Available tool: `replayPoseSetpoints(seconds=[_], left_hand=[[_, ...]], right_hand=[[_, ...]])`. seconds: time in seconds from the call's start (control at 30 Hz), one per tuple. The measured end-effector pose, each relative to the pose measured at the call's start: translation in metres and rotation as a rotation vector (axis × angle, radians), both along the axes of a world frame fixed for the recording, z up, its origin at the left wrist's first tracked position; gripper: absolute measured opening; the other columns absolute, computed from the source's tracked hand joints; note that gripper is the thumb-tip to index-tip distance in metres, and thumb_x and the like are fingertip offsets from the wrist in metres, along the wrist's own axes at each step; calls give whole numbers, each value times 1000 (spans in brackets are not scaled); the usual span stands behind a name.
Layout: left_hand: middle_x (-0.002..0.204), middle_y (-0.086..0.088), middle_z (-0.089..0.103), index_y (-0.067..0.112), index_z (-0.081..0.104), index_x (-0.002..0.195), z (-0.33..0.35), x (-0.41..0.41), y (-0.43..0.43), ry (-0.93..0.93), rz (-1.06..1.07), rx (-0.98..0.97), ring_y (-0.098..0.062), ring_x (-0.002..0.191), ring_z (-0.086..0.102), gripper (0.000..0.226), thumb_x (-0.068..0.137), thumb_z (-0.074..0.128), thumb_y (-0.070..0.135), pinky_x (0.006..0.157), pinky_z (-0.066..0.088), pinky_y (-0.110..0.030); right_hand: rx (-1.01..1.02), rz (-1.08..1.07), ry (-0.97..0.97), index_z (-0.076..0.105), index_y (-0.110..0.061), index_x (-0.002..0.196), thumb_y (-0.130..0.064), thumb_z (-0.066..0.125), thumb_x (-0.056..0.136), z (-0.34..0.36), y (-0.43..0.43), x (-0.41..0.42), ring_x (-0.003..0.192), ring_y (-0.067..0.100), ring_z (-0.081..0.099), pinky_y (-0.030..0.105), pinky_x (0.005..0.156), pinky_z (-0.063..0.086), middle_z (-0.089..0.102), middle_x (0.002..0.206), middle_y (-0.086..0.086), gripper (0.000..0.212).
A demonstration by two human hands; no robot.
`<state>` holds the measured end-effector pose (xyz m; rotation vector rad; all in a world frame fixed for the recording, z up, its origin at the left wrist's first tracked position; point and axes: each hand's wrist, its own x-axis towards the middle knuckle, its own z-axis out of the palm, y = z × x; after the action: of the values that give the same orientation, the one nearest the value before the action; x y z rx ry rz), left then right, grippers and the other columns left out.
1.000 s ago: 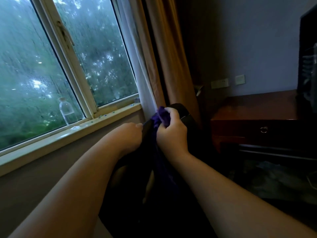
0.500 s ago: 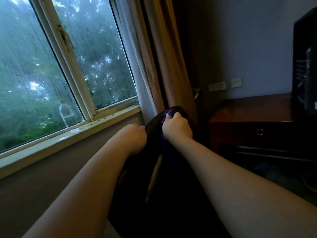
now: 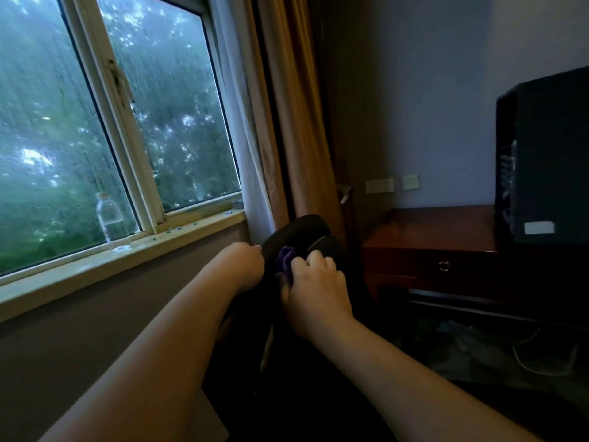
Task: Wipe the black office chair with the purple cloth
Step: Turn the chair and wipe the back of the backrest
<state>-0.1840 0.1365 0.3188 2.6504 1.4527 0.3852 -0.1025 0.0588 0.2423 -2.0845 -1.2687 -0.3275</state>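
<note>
The black office chair [image 3: 306,229] stands in front of me below the window corner, its back top dark and rounded. My right hand [image 3: 315,290] is closed around the bunched purple cloth [image 3: 285,258] and presses it against the upper chair back. My left hand [image 3: 243,266] grips the chair's left edge just beside the cloth. Most of the cloth is hidden under my right hand, and the lower chair is lost in shadow between my forearms.
A window sill [image 3: 127,260] with a clear plastic bottle [image 3: 110,216] runs along the left. Curtains [image 3: 287,122] hang behind the chair. A wooden desk [image 3: 436,231] with a ring-pull drawer and a black box [image 3: 545,161] on it stands to the right.
My right hand with the cloth slid up to the chair top, then came back down slightly. My left hand kept its hold on the chair edge.
</note>
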Motion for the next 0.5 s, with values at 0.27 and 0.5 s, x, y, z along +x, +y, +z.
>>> replayPoseSetpoints(seconds=[0.27,0.5], left_hand=[[147,-17,45,-1,38,146,-2,1,3,134,-11,47,-32,131,47,43,108,28,15,103,38,-34],[154,-13,37,1,37,149,-3,3,19,425,-149,233,-28,133,45,44,107,28,13,107,37,-32]], right_hand=[[-84,0,253,46,-23,125,-31,60,92,15,48,30,114,29,56,47,93,44,52,124,7,37],[-199,-173,348,36,-21,142,-26,59,95,27,108,87,120,36,51,46,76,40,42,139,14,53]])
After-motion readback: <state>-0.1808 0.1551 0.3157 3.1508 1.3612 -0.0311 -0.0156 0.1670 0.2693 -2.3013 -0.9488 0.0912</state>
